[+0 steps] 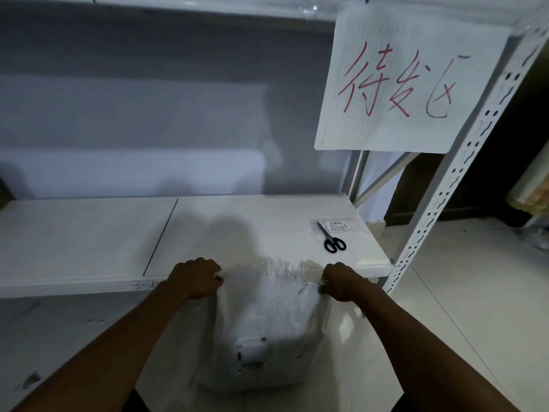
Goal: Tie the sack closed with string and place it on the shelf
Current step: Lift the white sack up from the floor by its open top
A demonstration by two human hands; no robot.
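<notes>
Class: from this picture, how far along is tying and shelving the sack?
Done: nothing visibly; no tie shows on the sack. In hand: left hand and right hand grip its frayed top corners. Left: tying it and setting it on the shelf.

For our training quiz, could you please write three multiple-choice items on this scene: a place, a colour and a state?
1. The scissors lie: A on the shelf; B on the floor; C in a drawer.
2. The writing on the sign is: A blue; B red; C green.
3. The left hand and right hand: A both open; B both grip the sack; C one grips.
1 A, they rest on its board. 2 B, red strokes on white. 3 B, fists clutch its frayed top.
</notes>
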